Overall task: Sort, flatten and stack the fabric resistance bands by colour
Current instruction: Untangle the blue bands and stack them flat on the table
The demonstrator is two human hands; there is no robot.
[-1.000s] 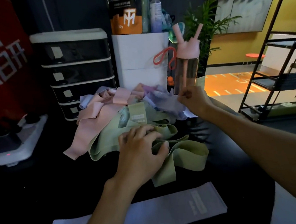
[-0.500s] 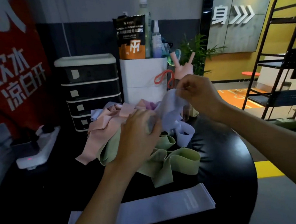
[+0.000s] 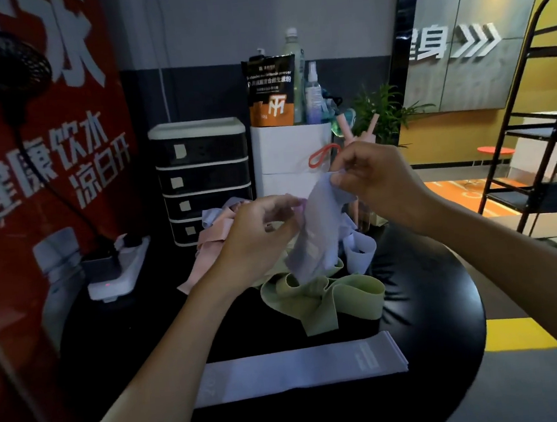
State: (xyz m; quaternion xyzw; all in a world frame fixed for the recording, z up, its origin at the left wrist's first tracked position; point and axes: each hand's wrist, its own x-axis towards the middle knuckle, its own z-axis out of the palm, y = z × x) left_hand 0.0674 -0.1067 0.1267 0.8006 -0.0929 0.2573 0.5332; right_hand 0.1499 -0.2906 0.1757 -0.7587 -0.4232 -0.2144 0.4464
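Head view: held up over the heap, a soft, matte lilac band (image 3: 317,237) hanging in a crumpled loop, upper end pinched between thumb and fingertips of the right hand (image 3: 380,184), left edge gripped in the curled fingers of the left hand (image 3: 259,236). Below, on the glossy round black table (image 3: 431,298), a tangle of looped sage-green bands (image 3: 329,294) and limp pink bands (image 3: 209,248). Nearer, lying smooth as a long rectangle, a flattened lilac band (image 3: 302,366).
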